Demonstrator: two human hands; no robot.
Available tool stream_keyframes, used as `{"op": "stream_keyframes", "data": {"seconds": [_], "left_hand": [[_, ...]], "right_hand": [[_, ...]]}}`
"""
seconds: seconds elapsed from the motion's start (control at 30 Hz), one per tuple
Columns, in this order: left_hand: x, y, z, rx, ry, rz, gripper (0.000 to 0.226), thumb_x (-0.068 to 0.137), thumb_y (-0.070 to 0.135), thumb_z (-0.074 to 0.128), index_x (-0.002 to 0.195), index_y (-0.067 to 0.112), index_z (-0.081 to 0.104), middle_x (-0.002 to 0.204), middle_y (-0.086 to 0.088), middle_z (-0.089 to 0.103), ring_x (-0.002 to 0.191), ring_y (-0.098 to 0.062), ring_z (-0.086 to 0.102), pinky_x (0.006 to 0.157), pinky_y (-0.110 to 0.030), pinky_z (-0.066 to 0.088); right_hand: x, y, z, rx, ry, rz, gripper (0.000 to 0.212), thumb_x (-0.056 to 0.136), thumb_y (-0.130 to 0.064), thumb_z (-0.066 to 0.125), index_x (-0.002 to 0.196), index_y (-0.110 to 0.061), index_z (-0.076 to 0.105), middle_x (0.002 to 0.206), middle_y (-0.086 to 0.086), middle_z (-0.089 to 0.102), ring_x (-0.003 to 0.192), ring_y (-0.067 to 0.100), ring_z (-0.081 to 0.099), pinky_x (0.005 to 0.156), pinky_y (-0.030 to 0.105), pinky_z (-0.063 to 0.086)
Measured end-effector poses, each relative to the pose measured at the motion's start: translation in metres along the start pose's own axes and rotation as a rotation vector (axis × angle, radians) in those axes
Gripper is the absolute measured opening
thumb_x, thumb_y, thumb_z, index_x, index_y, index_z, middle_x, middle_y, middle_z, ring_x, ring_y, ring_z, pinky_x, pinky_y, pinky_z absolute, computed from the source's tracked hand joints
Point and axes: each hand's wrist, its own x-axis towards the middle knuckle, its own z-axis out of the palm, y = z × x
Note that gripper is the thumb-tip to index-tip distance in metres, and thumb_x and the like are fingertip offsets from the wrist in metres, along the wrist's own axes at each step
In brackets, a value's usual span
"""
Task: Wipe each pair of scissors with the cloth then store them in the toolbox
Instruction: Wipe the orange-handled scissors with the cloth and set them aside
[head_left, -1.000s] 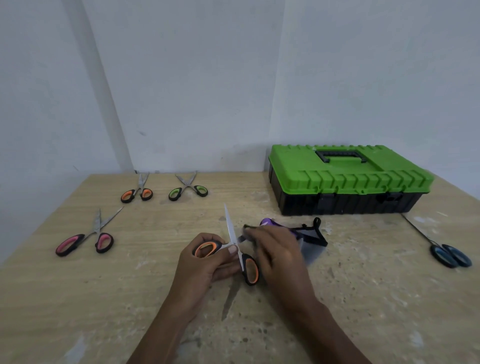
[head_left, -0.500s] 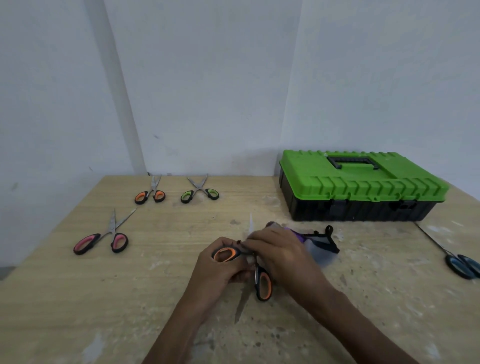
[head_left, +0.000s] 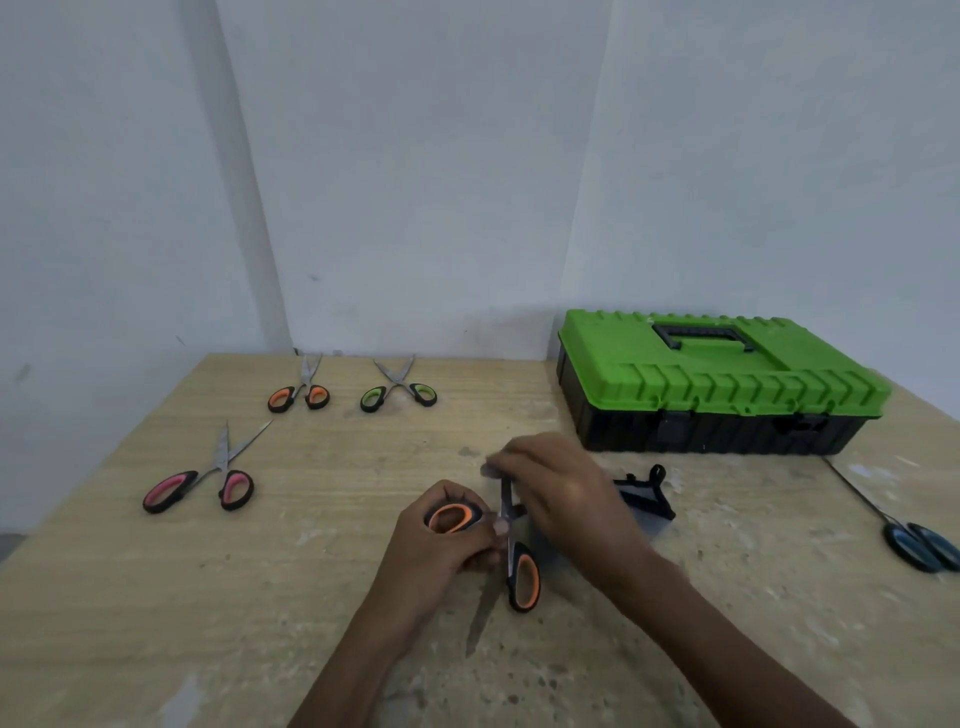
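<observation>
Orange scissors (head_left: 523, 578): handle in left fingers (head_left: 480, 560), blade under right fingers (head_left: 511, 461).

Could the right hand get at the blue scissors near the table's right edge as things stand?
Probably, once it lets go: the right hand is pinching a blade of the orange scissors held by the left hand, but the blue scissors lie on its own side, with only table between.

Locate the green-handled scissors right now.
Head view: the green-handled scissors lie open at the far edge of the table, just right of the far orange-handled scissors and left of the closed toolbox.
</observation>
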Motion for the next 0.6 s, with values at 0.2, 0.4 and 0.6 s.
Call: {"op": "stream_keyframes", "data": {"seconds": [0.2, 0.4, 0.6], "left_hand": [[-0.003, 0.002, 0.000, 0.058, -0.012, 0.039, 0.025, 0.080, 0.004, 0.083, 0.089, -0.004, 0.062, 0.080, -0.030, 0.068, 0.066, -0.025, 0.067, 0.067, -0.030, 0.056], [-0.002, 0.000, -0.001, 0.052, -0.027, 0.037, 0.024, 0.081, 0.006, 0.083, 0.090, -0.002, 0.063, 0.081, -0.026, 0.069, 0.069, -0.029, 0.068, 0.071, -0.035, 0.059], [-0.003, 0.003, -0.001, 0.057, -0.011, 0.036, 0.023, 0.080, 0.005, 0.084, 0.088, -0.001, 0.063, 0.081, -0.027, 0.070, 0.066, -0.026, 0.069, 0.068, -0.031, 0.057]], "right_hand": [[0.002, 0.032, 0.014, -0.056, 0.092, 0.377, 0.022, 0.088, -0.005, 0.063, 0.108, -0.005, 0.073, 0.101, 0.008, 0.067, 0.094, 0.031, 0.061, 0.076, 0.041, 0.053], [0.000, -0.003, 0.003, -0.026, 0.115, 0.112, 0.025, 0.087, -0.011, 0.057, 0.106, -0.006, 0.072, 0.104, 0.007, 0.066, 0.097, 0.021, 0.056, 0.079, 0.029, 0.047], [-0.007, 0.024, 0.010, 0.008, 0.157, 0.445, 0.028, 0.088, -0.013, 0.054, 0.108, -0.007, 0.073, 0.103, 0.006, 0.066, 0.096, 0.029, 0.059, 0.079, 0.040, 0.051]]}}
